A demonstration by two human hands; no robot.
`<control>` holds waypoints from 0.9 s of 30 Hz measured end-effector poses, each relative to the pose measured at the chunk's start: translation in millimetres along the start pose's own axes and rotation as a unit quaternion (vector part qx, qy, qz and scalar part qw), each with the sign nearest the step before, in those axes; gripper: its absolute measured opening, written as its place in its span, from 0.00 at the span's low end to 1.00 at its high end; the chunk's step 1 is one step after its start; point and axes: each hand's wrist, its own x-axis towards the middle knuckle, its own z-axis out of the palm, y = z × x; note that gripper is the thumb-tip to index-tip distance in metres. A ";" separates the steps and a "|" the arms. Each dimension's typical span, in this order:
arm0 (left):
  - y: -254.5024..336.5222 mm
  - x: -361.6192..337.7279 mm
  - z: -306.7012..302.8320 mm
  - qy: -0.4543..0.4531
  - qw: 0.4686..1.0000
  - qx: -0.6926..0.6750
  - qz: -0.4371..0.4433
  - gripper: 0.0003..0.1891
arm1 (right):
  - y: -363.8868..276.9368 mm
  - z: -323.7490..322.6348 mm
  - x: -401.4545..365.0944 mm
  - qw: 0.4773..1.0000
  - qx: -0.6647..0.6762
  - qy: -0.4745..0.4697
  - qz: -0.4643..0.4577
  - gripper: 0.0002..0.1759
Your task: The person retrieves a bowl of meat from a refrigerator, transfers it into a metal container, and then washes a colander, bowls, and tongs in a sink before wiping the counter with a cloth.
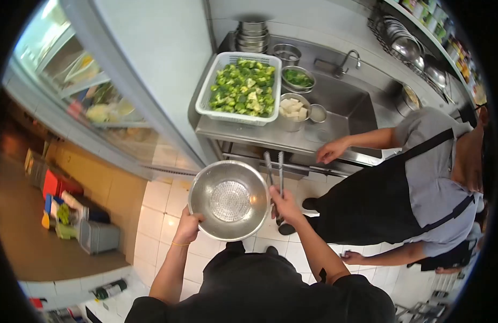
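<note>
In front of my body I hold a round metal colander (229, 200) with small holes in its base, and nothing lies in it. My left hand (189, 226) is closed on its lower left rim, thumb over the edge. My right hand (284, 203) is closed around metal tongs (281, 171), whose two arms point up toward the counter. The fingers of that hand are right at the colander's right rim. Beyond the colander, a white plastic basket (206, 102) full of cut broccoli (243, 88) stands on the steel counter (227, 128).
Right of the basket stand a pot of white chunks (293, 110), a bowl of green vegetables (297, 78) and a sink (346, 107) with a faucet (346, 63). A person in a black apron (372, 199) stands close on my right. A glass-doored fridge (147, 81) is at left.
</note>
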 end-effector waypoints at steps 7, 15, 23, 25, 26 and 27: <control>100.4 93.3 127.0 -0.180 0.983 0.031 0.032 0.22 | -49.7 -100.4 18.3 0.964 0.139 0.199 -0.104 0.14; 123.4 180.2 343.5 -0.294 0.955 -0.021 0.012 0.26 | -73.3 -227.2 77.1 0.863 0.373 0.303 -0.155 0.18; 59.4 291.8 516.6 -0.319 0.943 0.075 -0.057 0.24 | -18.6 -384.5 125.8 0.802 0.221 0.553 -0.051 0.30; 14.1 347.0 538.6 -0.294 0.940 0.088 -0.149 0.27 | 2.5 -419.9 118.2 0.815 0.158 0.557 -0.014 0.31; -10.6 373.7 546.5 -0.247 0.948 0.077 -0.186 0.29 | 6.0 -432.8 113.6 0.819 0.130 0.559 -0.003 0.32; -30.5 390.3 550.4 -0.199 0.951 0.066 -0.226 0.31 | -2.0 -433.3 102.4 0.810 0.108 0.577 0.018 0.30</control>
